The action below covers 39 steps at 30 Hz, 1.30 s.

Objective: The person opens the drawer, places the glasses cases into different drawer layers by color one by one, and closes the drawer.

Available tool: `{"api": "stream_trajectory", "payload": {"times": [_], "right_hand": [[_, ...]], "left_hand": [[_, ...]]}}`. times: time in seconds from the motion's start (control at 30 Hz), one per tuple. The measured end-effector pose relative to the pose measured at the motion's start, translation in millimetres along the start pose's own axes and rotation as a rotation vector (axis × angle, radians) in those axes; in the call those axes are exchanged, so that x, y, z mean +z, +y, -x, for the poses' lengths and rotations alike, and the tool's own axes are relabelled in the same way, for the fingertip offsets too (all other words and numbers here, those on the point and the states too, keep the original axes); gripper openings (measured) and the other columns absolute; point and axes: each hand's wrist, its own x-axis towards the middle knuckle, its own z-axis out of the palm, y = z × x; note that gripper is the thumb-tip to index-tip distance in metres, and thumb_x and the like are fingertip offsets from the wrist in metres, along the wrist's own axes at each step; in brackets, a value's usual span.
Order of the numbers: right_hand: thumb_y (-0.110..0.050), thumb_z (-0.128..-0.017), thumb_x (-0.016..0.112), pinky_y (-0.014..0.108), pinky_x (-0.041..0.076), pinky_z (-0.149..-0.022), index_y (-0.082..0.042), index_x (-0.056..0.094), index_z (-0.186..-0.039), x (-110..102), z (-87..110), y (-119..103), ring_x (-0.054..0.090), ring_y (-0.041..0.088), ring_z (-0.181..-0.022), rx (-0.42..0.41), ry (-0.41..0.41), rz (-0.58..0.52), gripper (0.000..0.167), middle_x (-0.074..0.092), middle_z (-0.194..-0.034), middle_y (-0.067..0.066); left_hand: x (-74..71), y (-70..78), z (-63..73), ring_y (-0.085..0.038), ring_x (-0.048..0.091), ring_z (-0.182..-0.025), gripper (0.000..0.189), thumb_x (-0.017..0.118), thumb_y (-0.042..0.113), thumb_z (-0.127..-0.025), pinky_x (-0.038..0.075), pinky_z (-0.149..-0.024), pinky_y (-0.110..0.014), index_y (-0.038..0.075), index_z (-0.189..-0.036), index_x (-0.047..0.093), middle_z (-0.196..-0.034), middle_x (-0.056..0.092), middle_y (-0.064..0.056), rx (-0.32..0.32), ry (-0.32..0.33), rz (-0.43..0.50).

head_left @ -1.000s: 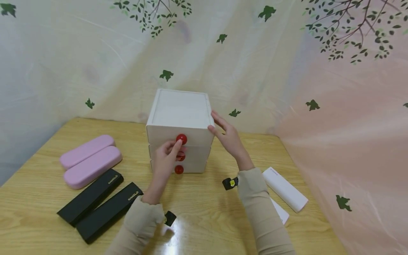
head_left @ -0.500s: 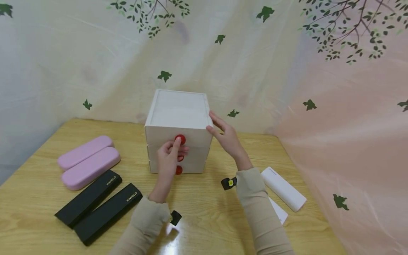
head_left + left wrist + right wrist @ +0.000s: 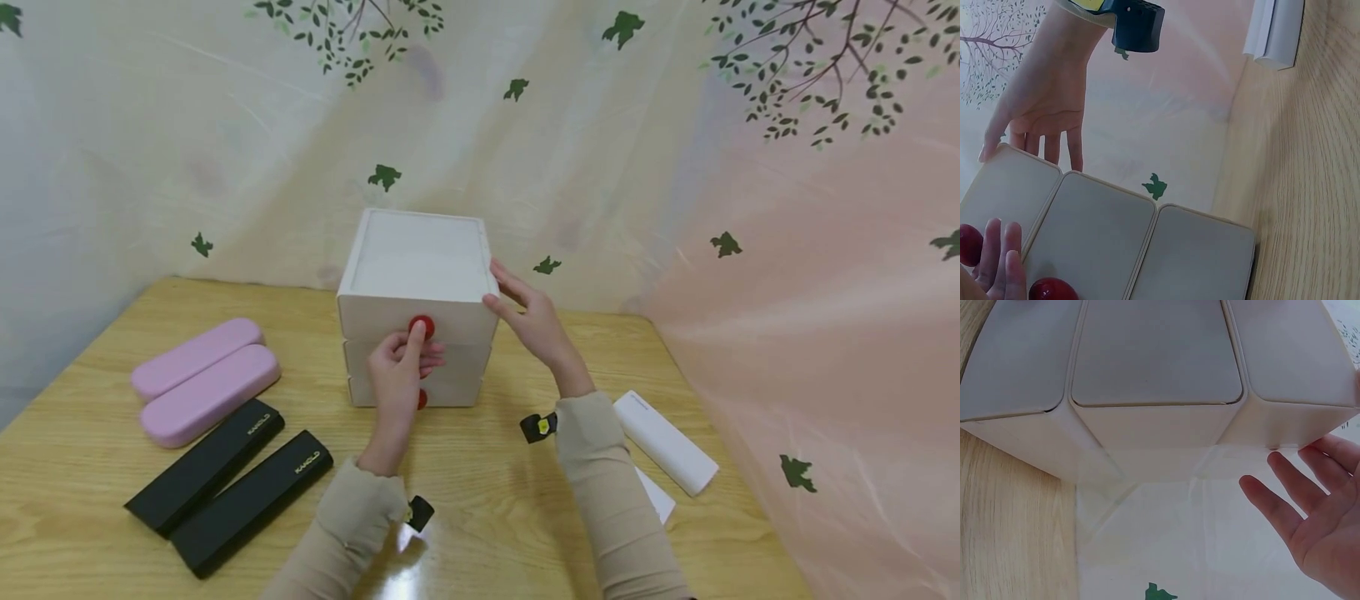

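A white three-drawer box with red knobs stands mid-table, all its drawer fronts looking flush. My left hand pinches the top red knob, thumb across its face; the index finger's grip is partly hidden. In the left wrist view, the other fingers stretch out below that knob, over the middle knob's level. Another red knob shows lower. My right hand rests on the box's upper right side, fingers extended; in the right wrist view its fingertips lie along the box's side.
Two pink cases and two black boxes lie on the left of the wooden table. Two white boxes lie at the right, one partly behind the right sleeve. A leaf-printed curtain hangs behind.
My left hand has shifted slightly right, and its thumb has moved up over the top knob's face. The right hand keeps its place on the box. The drawers look unchanged.
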Motion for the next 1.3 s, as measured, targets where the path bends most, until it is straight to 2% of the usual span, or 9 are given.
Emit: {"api": "stream_trajectory", "payload": {"times": [0.13, 0.3, 0.37, 0.53, 0.8, 1.0, 1.17, 1.3], "right_hand": [[-0.018, -0.1, 0.053, 0.05, 0.032, -0.116, -0.008, 0.031, -0.151, -2.6, -1.2, -0.7, 0.033, 0.031, -0.144, 0.009, -0.018, 0.023, 0.056, 0.024, -0.16, 0.006], [-0.021, -0.099, 0.055, 0.048, 0.027, -0.119, -0.013, 0.033, -0.151, -5.3, -12.8, 18.6, 0.03, 0.027, -0.146, 0.011, -0.036, 0.038, 0.056, 0.026, -0.16, 0.0], [-0.025, -0.099, 0.056, 0.047, 0.027, -0.12, -0.018, 0.034, -0.15, -5.8, -18.0, 28.2, 0.03, 0.023, -0.147, 0.012, -0.041, 0.043, 0.056, 0.026, -0.159, -0.006], [-0.033, -0.097, 0.058, 0.046, 0.028, -0.119, -0.025, 0.037, -0.149, -9.5, -20.4, 34.1, 0.031, 0.019, -0.146, -0.002, -0.063, 0.025, 0.057, 0.028, -0.158, -0.012], [-0.028, -0.097, 0.06, 0.05, 0.039, -0.112, -0.023, 0.038, -0.149, -15.3, -21.8, 35.8, 0.036, 0.024, -0.144, -0.01, -0.105, -0.05, 0.058, 0.03, -0.158, -0.009], [-0.021, -0.095, 0.063, 0.052, 0.039, -0.111, -0.02, 0.038, -0.149, -13.2, -19.6, 36.4, 0.035, 0.026, -0.144, -0.021, -0.102, -0.084, 0.06, 0.028, -0.16, -0.007], [-0.018, -0.094, 0.064, 0.053, 0.038, -0.111, -0.016, 0.038, -0.149, -12.9, -18.7, 36.0, 0.034, 0.027, -0.145, -0.033, -0.09, -0.09, 0.061, 0.027, -0.16, -0.005], [-0.018, -0.093, 0.066, 0.052, 0.039, -0.11, -0.015, 0.039, -0.149, -13.0, -19.2, 33.7, 0.034, 0.028, -0.144, -0.038, -0.088, -0.085, 0.062, 0.026, -0.16, -0.004]], "left_hand": [[-0.8, 1.2, 0.7, -0.006, 0.067, -0.054, 0.032, 0.061, 0.027, -0.096, 0.057, -0.057, -0.022, -0.004, -0.09, 0.064, -0.066, 0.072, 0.004, -0.015, -0.007, -0.016], [-2.3, 4.3, 2.2, -0.005, 0.067, -0.055, 0.032, 0.06, 0.027, -0.097, 0.058, -0.06, -0.024, -0.004, -0.091, 0.063, -0.066, 0.072, 0.003, -0.028, -0.018, -0.042], [-3.2, 5.3, 2.8, -0.005, 0.067, -0.055, 0.031, 0.059, 0.026, -0.097, 0.058, -0.059, -0.023, -0.004, -0.09, 0.063, -0.066, 0.072, 0.003, -0.037, -0.021, -0.051], [-5.2, 7.0, 5.1, -0.005, 0.067, -0.056, 0.032, 0.06, 0.027, -0.097, 0.055, -0.056, -0.02, -0.004, -0.089, 0.062, -0.065, 0.071, 0.003, -0.074, -0.033, -0.046], [-10.8, 11.3, 12.3, -0.006, 0.068, -0.06, 0.034, 0.059, 0.029, -0.098, 0.056, -0.062, -0.02, -0.005, -0.093, 0.061, -0.068, 0.072, 0.003, -0.129, -0.086, -0.056], [-16.1, 14.9, 21.1, -0.008, 0.068, -0.059, 0.036, 0.058, 0.026, -0.098, 0.055, -0.06, -0.019, -0.01, -0.095, 0.059, -0.066, 0.071, 0.002, -0.149, -0.122, -0.056], [-20.4, 17.8, 27.6, -0.008, 0.069, -0.063, 0.037, 0.057, 0.03, -0.099, 0.053, -0.061, -0.02, -0.007, -0.097, 0.06, -0.068, 0.072, 0.002, -0.182, -0.143, -0.103], [-23.1, 19.4, 32.9, -0.008, 0.069, -0.064, 0.037, 0.057, 0.029, -0.098, 0.054, -0.063, -0.021, -0.007, -0.097, 0.06, -0.069, 0.072, 0.0, -0.186, -0.142, -0.103]]}}
